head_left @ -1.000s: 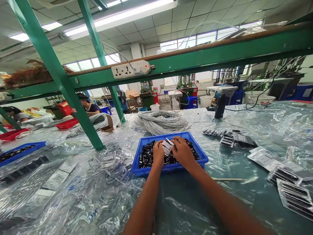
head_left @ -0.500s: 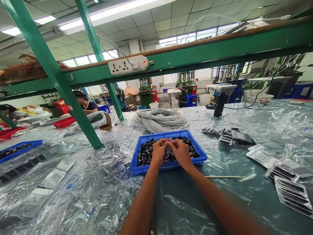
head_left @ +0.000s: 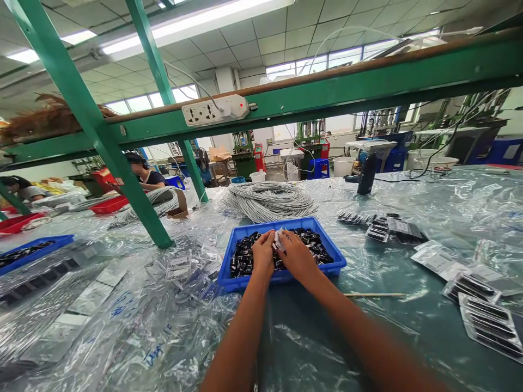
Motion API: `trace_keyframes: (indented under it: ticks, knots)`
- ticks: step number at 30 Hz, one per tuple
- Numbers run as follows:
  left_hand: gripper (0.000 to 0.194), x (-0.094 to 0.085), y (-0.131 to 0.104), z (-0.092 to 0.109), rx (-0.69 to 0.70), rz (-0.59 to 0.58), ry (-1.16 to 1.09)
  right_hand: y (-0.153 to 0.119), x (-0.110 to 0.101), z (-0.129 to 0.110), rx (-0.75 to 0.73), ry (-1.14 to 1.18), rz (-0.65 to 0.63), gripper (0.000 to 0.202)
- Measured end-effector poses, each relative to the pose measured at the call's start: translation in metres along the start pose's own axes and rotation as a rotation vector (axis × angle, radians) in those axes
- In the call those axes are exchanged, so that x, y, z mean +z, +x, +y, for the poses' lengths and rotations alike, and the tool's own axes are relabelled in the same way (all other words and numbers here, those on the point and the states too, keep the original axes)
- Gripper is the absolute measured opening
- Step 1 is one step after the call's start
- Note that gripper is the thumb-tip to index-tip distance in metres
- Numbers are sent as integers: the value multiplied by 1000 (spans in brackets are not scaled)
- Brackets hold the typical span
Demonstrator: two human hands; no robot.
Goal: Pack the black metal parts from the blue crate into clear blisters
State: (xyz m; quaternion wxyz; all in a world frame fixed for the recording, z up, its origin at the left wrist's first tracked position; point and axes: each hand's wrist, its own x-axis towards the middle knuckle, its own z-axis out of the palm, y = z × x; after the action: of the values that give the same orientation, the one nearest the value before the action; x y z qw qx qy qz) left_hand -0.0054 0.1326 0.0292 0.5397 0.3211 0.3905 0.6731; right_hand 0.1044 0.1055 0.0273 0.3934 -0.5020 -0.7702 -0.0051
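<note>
Both my hands meet over a blue tray heaped with small black parts. Between them is a small clear plastic bag, crumpled and shiny. My left hand pinches the bag's left side with thumb and fingertips. From the right, my right hand curls its fingers around the bag. Whether anything lies inside the bag is hidden by the fingers. Loose black parts surround both hands in the tray.
A coil of grey cable lies behind the tray. Packed bags of black pieces lie to the right, near a thin stick. Clear plastic bags cover the left. A green post rises there; two people sit beyond.
My right hand has turned and moved slightly left over the bag, its fingers now more curled. The bag shows more plainly between the hands, and my left hand has shifted slightly left.
</note>
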Motion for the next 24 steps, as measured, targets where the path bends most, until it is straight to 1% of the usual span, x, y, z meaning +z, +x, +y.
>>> trace_keyframes:
  ticks: [4,6,8,11,14,16,18,19,21,24]
  knots:
    - [32,5,-4,7,-23,-107,-21,3,-1,16,-33,71,61,39]
    - [33,5,-5,8,-23,-128,-24,4,-2,20,-45,123,84,40]
    - [35,5,-7,8,-12,-126,-21,5,-2,17,-31,172,104,40]
    - [36,6,-10,5,31,-146,-2,4,-1,7,43,254,140,31]
    - [36,6,-12,6,90,-211,73,5,-4,2,190,366,162,26]
    - [34,6,-12,11,140,-254,165,6,-9,3,279,478,141,27]
    - [30,4,-12,17,194,-283,262,7,-14,6,302,553,90,28]
    - [28,4,-12,20,219,-289,306,7,-16,8,281,543,65,27]
    - [24,4,-12,23,261,-276,392,7,-19,10,206,422,27,28]
    - [15,5,-11,21,308,-162,525,5,-15,11,117,229,13,30]
